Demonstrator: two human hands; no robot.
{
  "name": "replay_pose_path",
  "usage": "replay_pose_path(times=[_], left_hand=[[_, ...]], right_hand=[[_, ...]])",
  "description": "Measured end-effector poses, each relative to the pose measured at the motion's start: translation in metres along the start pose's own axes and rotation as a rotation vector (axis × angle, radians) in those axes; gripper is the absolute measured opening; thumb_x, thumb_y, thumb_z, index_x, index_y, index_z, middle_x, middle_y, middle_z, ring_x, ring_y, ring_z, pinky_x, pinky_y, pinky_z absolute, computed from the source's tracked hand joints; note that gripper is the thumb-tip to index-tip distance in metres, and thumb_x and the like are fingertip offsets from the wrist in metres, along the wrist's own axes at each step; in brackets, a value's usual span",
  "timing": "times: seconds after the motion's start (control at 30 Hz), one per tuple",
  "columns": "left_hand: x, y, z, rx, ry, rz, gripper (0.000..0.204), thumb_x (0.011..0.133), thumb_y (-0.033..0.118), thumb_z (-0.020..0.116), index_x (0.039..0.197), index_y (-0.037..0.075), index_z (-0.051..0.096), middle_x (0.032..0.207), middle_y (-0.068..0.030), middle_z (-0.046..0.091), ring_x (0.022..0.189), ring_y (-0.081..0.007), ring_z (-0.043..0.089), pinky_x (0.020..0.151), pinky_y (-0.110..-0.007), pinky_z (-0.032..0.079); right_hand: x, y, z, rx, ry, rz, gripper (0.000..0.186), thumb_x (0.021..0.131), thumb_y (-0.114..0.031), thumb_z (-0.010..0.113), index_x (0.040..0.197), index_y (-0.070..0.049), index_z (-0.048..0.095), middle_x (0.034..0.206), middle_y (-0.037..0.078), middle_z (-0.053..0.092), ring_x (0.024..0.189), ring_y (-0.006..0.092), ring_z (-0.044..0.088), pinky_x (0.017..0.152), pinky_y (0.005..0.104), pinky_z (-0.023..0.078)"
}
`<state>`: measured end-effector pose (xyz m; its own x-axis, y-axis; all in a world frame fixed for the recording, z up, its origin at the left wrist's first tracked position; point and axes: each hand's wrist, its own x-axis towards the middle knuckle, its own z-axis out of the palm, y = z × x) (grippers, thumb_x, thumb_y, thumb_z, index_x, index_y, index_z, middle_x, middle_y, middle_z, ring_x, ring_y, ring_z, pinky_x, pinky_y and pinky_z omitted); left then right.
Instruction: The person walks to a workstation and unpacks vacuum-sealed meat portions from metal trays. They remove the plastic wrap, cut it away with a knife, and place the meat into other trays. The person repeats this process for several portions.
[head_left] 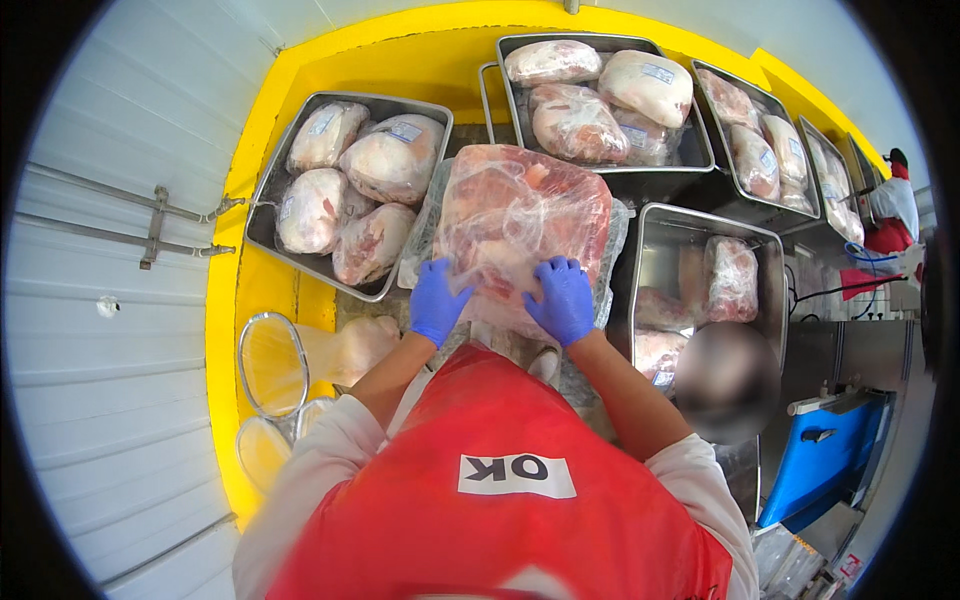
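Note:
A large block of raw meat in clear plastic wrap [525, 215] lies in front of me on sheets of clear plastic. My left hand [438, 303], in a blue-purple glove, grips the wrap at its near left side, fingers bent and thumb turned inward. The near right side is held by my right hand [562, 303], gloved alike, with its fingers curled against the wrap. What lies under the block is mostly hidden.
Metal tubs of wrapped meat stand at left [385, 292], far [640, 42] and right [640, 270]; more line the far right. Wire-rimmed clear bags [272, 365] sit lower left beside a yellow ledge [222, 330]. Another person [893, 212] is at far right, near a blue panel [822, 455].

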<state>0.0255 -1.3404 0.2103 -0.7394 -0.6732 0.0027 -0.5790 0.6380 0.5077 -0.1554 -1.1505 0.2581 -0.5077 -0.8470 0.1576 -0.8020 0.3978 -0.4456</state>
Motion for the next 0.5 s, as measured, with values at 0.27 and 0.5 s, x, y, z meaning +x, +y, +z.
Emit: replay_pose_path(times=[0.27, 0.5], left_hand=[[0.018, 0.001, -0.016, 0.111, -0.197, 0.306, 0.027, 0.098, 0.036, 0.056, 0.096, 0.01, 0.061, 0.076, -0.0212, 0.066, 0.073, -0.0444, 0.065, 0.066, -0.056, 0.051], [0.015, 0.003, -0.028, 0.14, -0.189, 0.332, 0.024, 0.097, 0.031, 0.056, 0.089, 0.01, 0.061, 0.077, -0.0194, 0.066, 0.073, -0.0423, 0.066, 0.063, -0.054, 0.051]], right_hand=[[0.067, -0.034, 0.03, -0.026, -0.043, -0.048, 0.03, 0.083, -0.03, 0.072, 0.1, -0.005, 0.069, 0.098, 0.018, 0.065, 0.093, 0.036, 0.065, 0.079, 0.0462, 0.053], [0.095, -0.034, 0.08, -0.051, -0.115, 0.018, 0.02, 0.085, -0.019, 0.063, 0.1, -0.006, 0.069, 0.099, 0.017, 0.069, 0.089, 0.0364, 0.07, 0.079, 0.0462, 0.056]])
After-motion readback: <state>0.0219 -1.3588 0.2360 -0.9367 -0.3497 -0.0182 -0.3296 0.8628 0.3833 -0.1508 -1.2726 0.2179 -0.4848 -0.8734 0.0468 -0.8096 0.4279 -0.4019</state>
